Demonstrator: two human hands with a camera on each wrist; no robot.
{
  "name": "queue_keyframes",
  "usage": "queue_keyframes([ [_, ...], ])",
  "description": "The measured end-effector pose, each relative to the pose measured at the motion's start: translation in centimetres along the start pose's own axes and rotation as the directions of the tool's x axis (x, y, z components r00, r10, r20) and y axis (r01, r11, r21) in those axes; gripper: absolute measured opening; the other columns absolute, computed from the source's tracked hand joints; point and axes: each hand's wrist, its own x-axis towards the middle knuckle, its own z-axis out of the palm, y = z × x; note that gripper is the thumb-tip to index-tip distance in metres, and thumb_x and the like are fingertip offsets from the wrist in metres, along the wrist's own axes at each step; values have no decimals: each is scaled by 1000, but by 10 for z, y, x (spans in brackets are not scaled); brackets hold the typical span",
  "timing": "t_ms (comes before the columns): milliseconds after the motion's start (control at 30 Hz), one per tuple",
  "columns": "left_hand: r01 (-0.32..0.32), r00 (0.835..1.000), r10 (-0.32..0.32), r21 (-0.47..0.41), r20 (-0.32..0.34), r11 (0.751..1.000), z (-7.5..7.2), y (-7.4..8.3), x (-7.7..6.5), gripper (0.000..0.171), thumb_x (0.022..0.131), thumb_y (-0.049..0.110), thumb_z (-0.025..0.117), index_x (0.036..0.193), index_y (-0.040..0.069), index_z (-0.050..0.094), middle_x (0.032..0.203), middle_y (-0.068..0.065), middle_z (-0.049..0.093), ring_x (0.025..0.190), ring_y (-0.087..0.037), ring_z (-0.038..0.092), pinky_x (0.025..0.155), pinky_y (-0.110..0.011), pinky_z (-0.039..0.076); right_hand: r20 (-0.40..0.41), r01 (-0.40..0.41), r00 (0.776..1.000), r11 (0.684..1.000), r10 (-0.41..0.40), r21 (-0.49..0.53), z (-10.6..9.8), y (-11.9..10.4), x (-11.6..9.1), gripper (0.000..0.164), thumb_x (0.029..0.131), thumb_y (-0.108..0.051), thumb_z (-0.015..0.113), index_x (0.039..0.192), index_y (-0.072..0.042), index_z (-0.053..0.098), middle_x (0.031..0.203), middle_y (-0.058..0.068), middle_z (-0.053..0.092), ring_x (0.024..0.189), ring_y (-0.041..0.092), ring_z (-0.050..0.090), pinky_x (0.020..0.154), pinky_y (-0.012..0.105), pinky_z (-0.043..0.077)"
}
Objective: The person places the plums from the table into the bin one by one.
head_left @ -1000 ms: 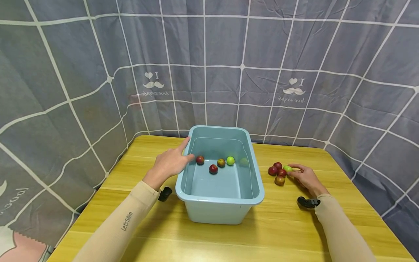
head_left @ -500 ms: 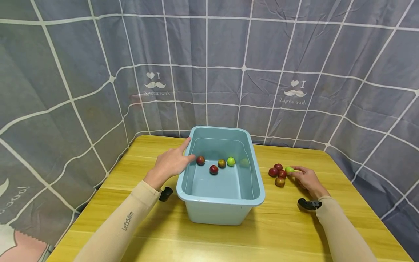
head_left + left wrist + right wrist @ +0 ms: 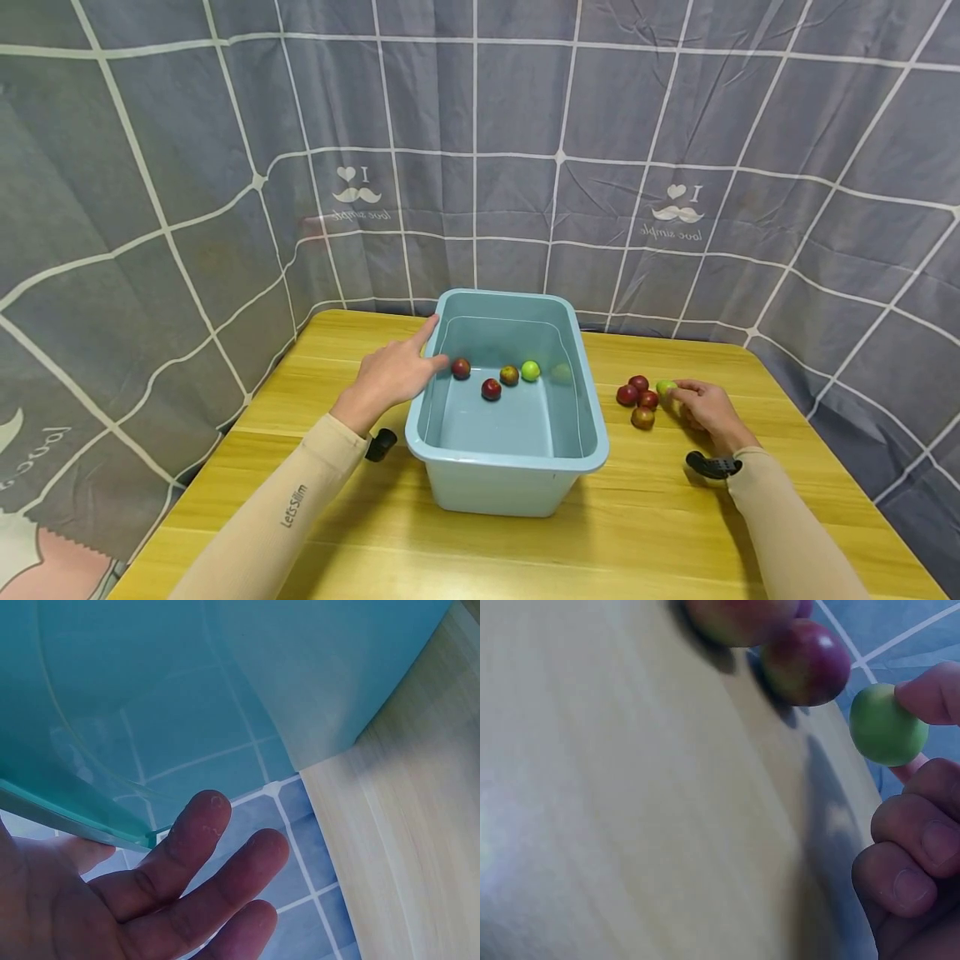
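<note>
On the table's right side my right hand [image 3: 707, 410] pinches a green plum [image 3: 665, 388] between thumb and a fingertip. The right wrist view shows this green plum [image 3: 889, 725] just off the red plums, with the other fingers curled in below it. Several dark red plums [image 3: 627, 395] sit clustered to its left. My left hand [image 3: 392, 372] rests at the left rim of a light blue plastic tub [image 3: 504, 483]. Its index finger lies along the rim and its thumb reaches over the edge; in the left wrist view the other fingers [image 3: 238, 874] extend loosely beside the tub wall.
Inside the tub lie another green plum [image 3: 530, 371] and 3 reddish plums, one of them a red plum [image 3: 491, 389]. A wooden table [image 3: 337, 517] carries everything. A grey checked curtain [image 3: 517, 200] hangs behind the table and along both sides.
My right hand has drawn the green plum slightly right, away from the red plums. The left hand and the tub keep their places; the head view has shifted a little.
</note>
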Motion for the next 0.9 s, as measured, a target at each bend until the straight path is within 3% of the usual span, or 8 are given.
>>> queue_keyframes([
  [133, 1, 1000, -1, -3, 2, 1000, 0, 1, 0, 77, 96, 56, 43, 163, 35, 11, 115, -16, 68, 76, -27, 60, 55, -38, 42, -33, 57, 998, 993, -61, -103, -5, -6, -1, 60, 101, -34, 59, 140, 10, 48, 56, -11, 41, 49, 6, 38, 48, 25, 35],
  [267, -5, 1000, 5, -7, -1, 1000, 0, 0, 0, 77, 96, 56, 43, 163, 34, 12, 120, -16, 68, 78, -27, 61, 54, -38, 42, -71, 96, 991, 975, -112, -199, -9, -13, -1, 64, 100, -38, 60, 139, 12, 50, 57, -11, 45, 51, 6, 43, 51, 25, 37],
  [400, -7, 1000, 7, -1, -1, 1000, 1, -1, 0, 77, 96, 57, 43, 163, 35, 12, 125, -17, 67, 81, -28, 61, 55, -38, 42, -55, 90, 993, 980, -102, -178, -12, -19, -2, 67, 100, -39, 60, 142, 11, 47, 55, -11, 42, 49, 6, 39, 49, 26, 36],
  [633, 0, 1000, 0, -3, 4, 1000, 1, 0, -1, 78, 96, 57, 44, 163, 36, 11, 108, -13, 69, 77, -27, 61, 55, -38, 42, -12, 96, 995, 990, -98, -102, -15, -34, -4, 68, 100, -39, 60, 144, 10, 41, 53, -11, 36, 47, 6, 32, 49, 28, 33],
  [900, 8, 1000, -8, -10, 2, 1000, 0, 0, -1, 78, 96, 56, 44, 163, 36, 11, 135, -17, 62, 81, -28, 61, 56, -38, 42, 23, 159, 987, 978, -157, -133, -16, -59, -5, 69, 100, -40, 61, 145, 10, 42, 55, -10, 36, 49, 6, 34, 52, 27, 36],
])
